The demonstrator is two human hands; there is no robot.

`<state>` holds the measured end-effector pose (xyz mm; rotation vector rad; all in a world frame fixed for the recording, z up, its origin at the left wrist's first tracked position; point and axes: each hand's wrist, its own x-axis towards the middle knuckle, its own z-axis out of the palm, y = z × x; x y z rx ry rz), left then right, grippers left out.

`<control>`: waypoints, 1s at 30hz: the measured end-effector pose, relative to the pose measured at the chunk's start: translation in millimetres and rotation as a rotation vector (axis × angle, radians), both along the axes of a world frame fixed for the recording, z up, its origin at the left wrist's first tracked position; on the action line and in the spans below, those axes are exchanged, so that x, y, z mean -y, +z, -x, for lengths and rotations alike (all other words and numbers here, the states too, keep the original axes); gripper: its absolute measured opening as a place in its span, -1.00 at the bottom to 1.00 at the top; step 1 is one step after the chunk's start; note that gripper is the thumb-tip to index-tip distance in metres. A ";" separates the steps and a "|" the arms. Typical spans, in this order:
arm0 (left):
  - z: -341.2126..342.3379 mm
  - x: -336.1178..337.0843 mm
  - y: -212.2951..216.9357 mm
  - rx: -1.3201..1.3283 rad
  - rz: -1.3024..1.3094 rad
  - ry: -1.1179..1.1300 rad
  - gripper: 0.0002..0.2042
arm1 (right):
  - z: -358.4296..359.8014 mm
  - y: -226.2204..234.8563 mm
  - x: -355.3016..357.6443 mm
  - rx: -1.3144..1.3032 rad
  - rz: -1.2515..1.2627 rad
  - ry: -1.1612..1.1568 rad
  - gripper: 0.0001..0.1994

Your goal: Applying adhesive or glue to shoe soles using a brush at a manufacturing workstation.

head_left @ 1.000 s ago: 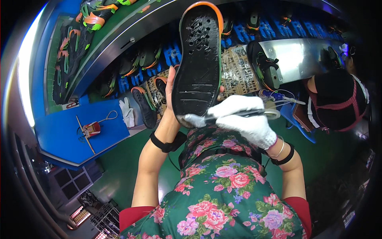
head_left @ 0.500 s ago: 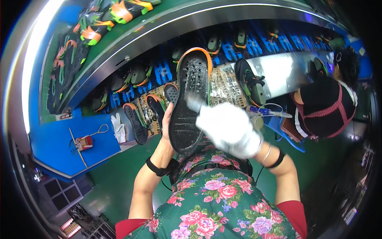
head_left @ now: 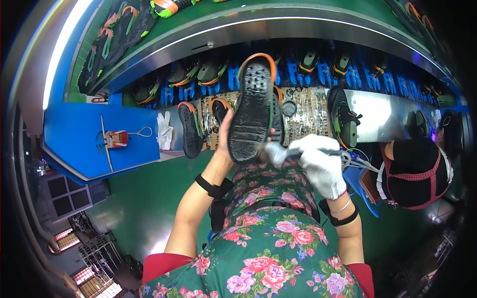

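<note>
My bare left hand (head_left: 225,138) grips a black shoe sole (head_left: 251,116) by its left edge. The sole stands nearly upright before me, its inner face turned to me, with holes near the top and an orange and green rim; it looks wet. In a white knitted glove, my right hand (head_left: 322,166) is closed around a brush (head_left: 276,153). The blurred bristles are at the lower right edge of the sole. Partly hidden behind it is another sole (head_left: 278,119). Two more soles, a left one (head_left: 190,130) and a smaller-looking one (head_left: 220,109), lie on the bench.
A black upper on a sole (head_left: 343,116) lies right on the bench, near a round dark dish (head_left: 289,108). A white glove (head_left: 164,131) hangs by the blue table (head_left: 69,134). Behind runs a rack of blue holders with shoes (head_left: 211,72). Another person (head_left: 416,174) sits at right.
The brush has gone from the middle of the sole down to its lower right edge, my right hand moving down and right. The whole view has shifted, with the left hand still gripping the sole.
</note>
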<state>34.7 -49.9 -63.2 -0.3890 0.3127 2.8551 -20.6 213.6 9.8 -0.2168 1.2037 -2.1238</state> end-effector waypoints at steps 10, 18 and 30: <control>-53.5 68.1 -90.2 0.261 0.127 0.180 -0.26 | -15.5 -57.0 10.4 0.220 -0.088 -0.235 -0.78; -55.4 59.2 -104.3 0.459 0.443 0.205 -0.47 | -13.2 -66.6 11.7 0.180 -0.139 -0.248 -0.79; -63.7 28.3 -125.8 0.547 1.599 0.243 -0.50 | -13.4 -77.6 -1.4 0.187 -0.153 -0.329 -0.79</control>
